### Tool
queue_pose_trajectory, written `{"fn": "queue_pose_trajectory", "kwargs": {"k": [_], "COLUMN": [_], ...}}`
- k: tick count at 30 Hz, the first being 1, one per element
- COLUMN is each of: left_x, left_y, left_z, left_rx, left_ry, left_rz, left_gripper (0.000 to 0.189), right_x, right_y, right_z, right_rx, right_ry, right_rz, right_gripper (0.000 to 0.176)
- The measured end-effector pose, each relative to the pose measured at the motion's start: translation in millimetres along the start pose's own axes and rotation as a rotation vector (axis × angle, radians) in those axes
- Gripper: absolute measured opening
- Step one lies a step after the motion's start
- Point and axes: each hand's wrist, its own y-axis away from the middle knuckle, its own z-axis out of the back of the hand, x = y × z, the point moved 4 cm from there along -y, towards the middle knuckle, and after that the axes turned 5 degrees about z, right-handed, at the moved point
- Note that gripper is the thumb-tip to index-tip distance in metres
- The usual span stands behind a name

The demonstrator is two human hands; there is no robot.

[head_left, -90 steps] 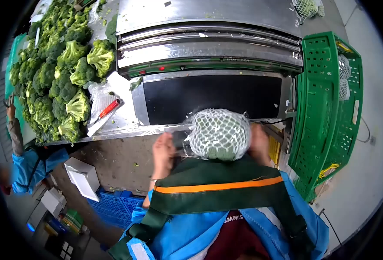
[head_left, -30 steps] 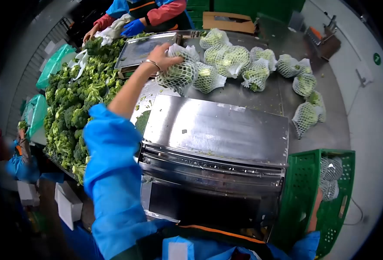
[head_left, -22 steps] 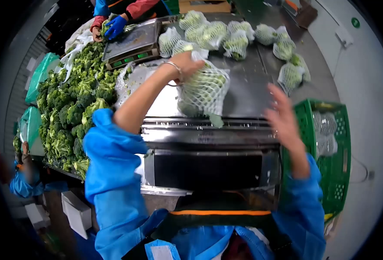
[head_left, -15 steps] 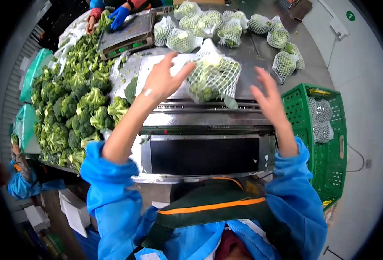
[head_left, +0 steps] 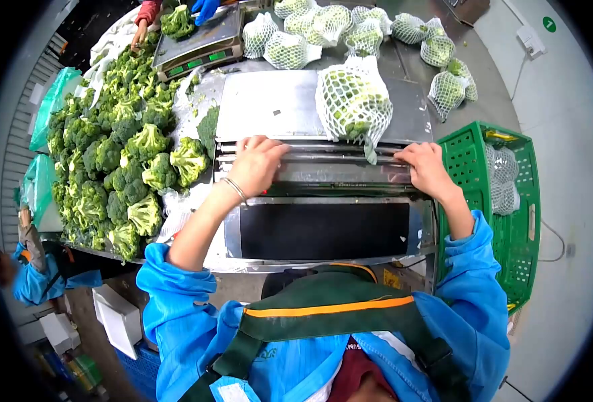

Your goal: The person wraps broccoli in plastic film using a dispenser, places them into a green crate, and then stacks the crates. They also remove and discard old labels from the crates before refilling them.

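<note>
My left hand [head_left: 256,164] is at the left end of the rollers of a wrapping machine [head_left: 343,175], its fingers curled and pressed down on the front edge. At the right end of the same rollers is my right hand [head_left: 429,167], with thumb and fingers drawn together. What either hand pinches, perhaps thin clear film, I cannot make out. Between and beyond the hands, a broccoli bundle in a white foam net [head_left: 354,100] rests on the machine's metal plate [head_left: 263,100]. Part of the net hangs over the plate's near edge.
Loose broccoli [head_left: 112,161] is heaped at left. Several netted bundles [head_left: 330,25] lie at the back. Another person's blue-gloved hand [head_left: 206,9] is near a scale [head_left: 199,50]. At right stands a green crate [head_left: 524,234] holding netted produce. The machine's black panel [head_left: 323,231] lies nearest me.
Both hands have come down from beside the netted broccoli to the roller edge, and their fingers have closed. The bundle now sits farther right on the plate, released.
</note>
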Motion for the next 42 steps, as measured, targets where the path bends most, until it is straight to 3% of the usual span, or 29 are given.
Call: {"fn": "queue_pose_trajectory", "kwargs": {"k": [5, 6, 9, 11, 15, 22, 25, 26, 30, 33, 36, 40, 42], "left_x": [-25, -22, -16, -6, 2, 1, 0, 0, -4, 0, -2, -3, -5], "left_y": [-48, -51, -43, -33, -33, -27, -26, -26, -27, -27, -31, -31, -32], "left_z": [19, 14, 5, -13, -23, -26, -23, -24, -21, -24, -23, -25, -22], "left_rx": [-0.149, -0.08, 0.242, 0.206, 0.195, 0.066, 0.058, 0.062, 0.081, 0.103, 0.116, 0.12, 0.136], "left_ry": [0.358, 0.309, -0.041, -0.045, -0.025, -0.04, 0.014, 0.018, 0.029, 0.038, -0.005, 0.02, 0.007], "left_rz": [-0.006, 0.068, 0.026, -0.025, -0.072, -0.101, -0.134, -0.123, -0.1, -0.083, -0.072, -0.07, -0.065], "left_gripper": [0.036, 0.029, 0.023, 0.015, 0.01, 0.009, 0.007, 0.007, 0.006, 0.007, 0.007, 0.008, 0.008], "right_x": [-4, -4, -12, -17, -11, -8, -7, -7, -12, -13, -10, -4, 2], "right_y": [-7, -7, -6, -8, -17, -10, -6, -6, -17, -16, -11, -13, -20], "right_z": [13, 9, 2, 0, -5, 15, 1, -1, -12, -18, -3, -14, -12], "right_rx": [0.004, -0.007, -0.04, 0.036, -0.027, -0.061, 0.121, 0.094, 0.06, 0.103, 0.006, 0.059, 0.193], "right_ry": [-0.101, -0.105, -0.115, -0.159, -0.045, -0.238, -0.13, -0.063, 0.015, 0.071, -0.034, 0.09, 0.171], "right_rz": [-0.083, -0.074, -0.03, -0.046, 0.109, -0.01, 0.111, 0.168, 0.228, 0.241, 0.177, 0.204, 0.199], "right_gripper": [0.021, 0.02, 0.017, 0.014, 0.006, 0.01, 0.019, 0.02, 0.006, 0.005, 0.012, 0.009, 0.007]}}
